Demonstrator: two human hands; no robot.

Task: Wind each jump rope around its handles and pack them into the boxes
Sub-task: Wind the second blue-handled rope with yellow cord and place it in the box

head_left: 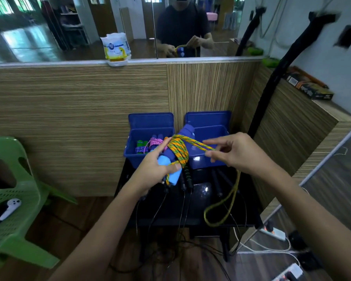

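Above the table's back edge, the left hand gripped two blue handles, partly hidden by rope; the right hand's fingers pinched its strands.

My left hand grips the blue handles, orange-green rope coiled around them, just in front of the left blue box. My right hand pinches the rope's strands right of that box.
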